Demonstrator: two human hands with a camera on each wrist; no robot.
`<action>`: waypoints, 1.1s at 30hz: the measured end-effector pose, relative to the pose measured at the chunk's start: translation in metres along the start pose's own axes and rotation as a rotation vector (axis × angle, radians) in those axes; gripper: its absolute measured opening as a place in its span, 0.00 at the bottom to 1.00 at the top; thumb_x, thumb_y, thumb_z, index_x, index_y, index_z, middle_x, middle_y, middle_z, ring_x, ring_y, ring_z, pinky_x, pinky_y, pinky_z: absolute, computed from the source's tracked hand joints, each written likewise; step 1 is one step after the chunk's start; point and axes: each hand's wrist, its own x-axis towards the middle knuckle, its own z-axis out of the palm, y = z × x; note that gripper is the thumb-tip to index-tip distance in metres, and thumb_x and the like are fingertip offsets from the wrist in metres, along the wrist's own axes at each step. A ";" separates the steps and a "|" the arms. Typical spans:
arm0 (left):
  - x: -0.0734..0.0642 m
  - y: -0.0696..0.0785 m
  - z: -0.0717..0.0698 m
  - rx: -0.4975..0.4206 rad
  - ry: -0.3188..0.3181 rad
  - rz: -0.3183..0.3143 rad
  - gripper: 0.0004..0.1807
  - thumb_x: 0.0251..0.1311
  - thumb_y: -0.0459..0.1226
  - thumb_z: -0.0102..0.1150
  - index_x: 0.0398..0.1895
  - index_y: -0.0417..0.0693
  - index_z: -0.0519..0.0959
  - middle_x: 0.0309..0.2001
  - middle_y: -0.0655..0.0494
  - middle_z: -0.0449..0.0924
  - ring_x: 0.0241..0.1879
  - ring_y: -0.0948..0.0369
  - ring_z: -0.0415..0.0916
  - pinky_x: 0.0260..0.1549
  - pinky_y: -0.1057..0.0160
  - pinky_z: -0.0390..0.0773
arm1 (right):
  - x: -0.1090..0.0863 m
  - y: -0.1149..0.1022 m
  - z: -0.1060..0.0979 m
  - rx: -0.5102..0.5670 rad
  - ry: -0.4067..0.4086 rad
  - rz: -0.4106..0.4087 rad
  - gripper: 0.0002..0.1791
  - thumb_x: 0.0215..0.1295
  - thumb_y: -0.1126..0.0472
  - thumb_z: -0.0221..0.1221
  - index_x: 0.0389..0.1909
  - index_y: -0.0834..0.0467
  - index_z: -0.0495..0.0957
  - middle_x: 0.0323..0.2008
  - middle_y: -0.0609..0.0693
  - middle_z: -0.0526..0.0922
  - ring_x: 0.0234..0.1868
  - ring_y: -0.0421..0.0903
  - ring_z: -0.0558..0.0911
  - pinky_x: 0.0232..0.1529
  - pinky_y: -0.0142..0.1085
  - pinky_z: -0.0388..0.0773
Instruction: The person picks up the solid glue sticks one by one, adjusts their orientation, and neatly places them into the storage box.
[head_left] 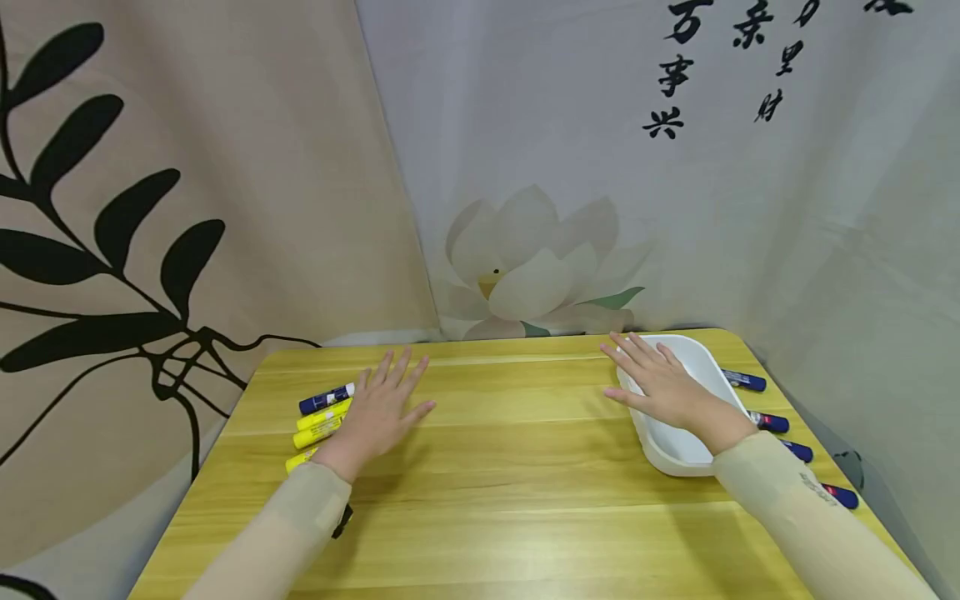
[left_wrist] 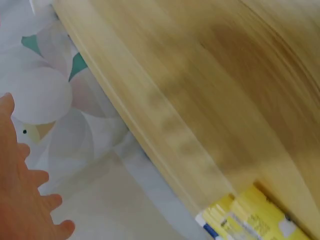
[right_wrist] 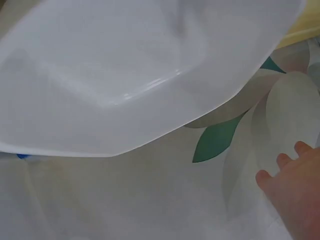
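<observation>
In the head view my left hand (head_left: 377, 414) is held with fingers spread and nothing in it, beside a row of glue-stick-like tubes. One tube is dark blue (head_left: 326, 399); several yellow tubes (head_left: 318, 431) lie below it, partly hidden by the hand and sleeve. The left wrist view shows the yellow tubes (left_wrist: 260, 215) at the table's edge and the left hand's fingers (left_wrist: 37, 177) apart from them. My right hand (head_left: 666, 387), fingers straight and spread, is over the white tray (head_left: 678, 462) and overlaps its left rim. The tray's inside (right_wrist: 125, 60) shows no contents.
Several dark blue tubes (head_left: 767, 422) lie in a line right of the tray, near the right edge of the wooden table (head_left: 510, 483). Behind the table hangs a curtain (head_left: 540, 167) printed with a lotus, leaves and characters.
</observation>
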 end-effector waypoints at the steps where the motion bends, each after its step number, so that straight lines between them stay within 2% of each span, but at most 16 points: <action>1: 0.001 0.002 0.001 -0.011 -0.002 0.001 0.39 0.66 0.61 0.39 0.75 0.59 0.43 0.76 0.52 0.34 0.74 0.47 0.32 0.66 0.34 0.42 | -0.001 0.001 0.000 0.010 0.009 0.003 0.40 0.67 0.35 0.46 0.75 0.44 0.45 0.75 0.51 0.43 0.75 0.57 0.42 0.68 0.63 0.37; 8: 0.008 0.024 0.014 -0.179 -0.037 0.002 0.41 0.65 0.65 0.33 0.75 0.63 0.37 0.76 0.55 0.34 0.74 0.47 0.39 0.65 0.34 0.49 | -0.013 0.020 0.002 0.057 0.089 0.035 0.39 0.68 0.41 0.50 0.74 0.51 0.49 0.74 0.58 0.47 0.72 0.63 0.50 0.65 0.64 0.45; 11: 0.013 0.038 0.021 -0.273 -0.036 0.017 0.41 0.65 0.64 0.35 0.76 0.60 0.39 0.76 0.54 0.38 0.73 0.47 0.43 0.66 0.37 0.51 | -0.021 0.030 0.003 0.059 0.110 0.063 0.40 0.67 0.42 0.52 0.73 0.56 0.52 0.72 0.63 0.50 0.70 0.66 0.53 0.64 0.65 0.49; 15: 0.021 0.060 0.031 -0.436 -0.048 0.013 0.41 0.65 0.60 0.42 0.75 0.55 0.45 0.75 0.53 0.44 0.73 0.49 0.46 0.68 0.43 0.52 | -0.032 0.041 0.003 0.064 0.114 0.152 0.41 0.65 0.40 0.53 0.72 0.58 0.53 0.71 0.64 0.50 0.68 0.69 0.53 0.62 0.67 0.51; 20: 0.032 0.093 0.045 -0.696 -0.105 -0.048 0.39 0.65 0.54 0.49 0.75 0.54 0.49 0.74 0.53 0.49 0.72 0.52 0.48 0.69 0.48 0.54 | -0.048 0.056 0.003 0.114 0.097 0.302 0.46 0.64 0.37 0.52 0.73 0.60 0.48 0.71 0.68 0.48 0.68 0.72 0.50 0.61 0.69 0.48; 26: 0.044 0.137 0.064 -0.969 -0.163 -0.116 0.35 0.66 0.47 0.53 0.73 0.54 0.53 0.67 0.48 0.62 0.61 0.49 0.65 0.56 0.50 0.72 | -0.064 0.072 0.007 0.223 0.119 0.413 0.47 0.66 0.41 0.53 0.72 0.67 0.45 0.68 0.75 0.49 0.66 0.74 0.50 0.61 0.69 0.50; 30: 0.049 0.162 0.076 -1.117 -0.217 -0.160 0.35 0.65 0.44 0.55 0.72 0.51 0.56 0.63 0.46 0.65 0.56 0.52 0.69 0.51 0.52 0.76 | -0.073 0.082 0.009 0.264 0.109 0.498 0.43 0.68 0.47 0.52 0.70 0.72 0.46 0.65 0.78 0.50 0.64 0.76 0.52 0.59 0.69 0.53; 33: 0.052 0.181 0.081 -1.188 -0.239 -0.199 0.33 0.64 0.42 0.56 0.71 0.50 0.59 0.59 0.47 0.69 0.54 0.53 0.71 0.49 0.55 0.77 | -0.079 0.087 0.009 0.269 0.076 0.565 0.41 0.68 0.49 0.50 0.68 0.74 0.47 0.62 0.81 0.51 0.62 0.77 0.53 0.59 0.68 0.55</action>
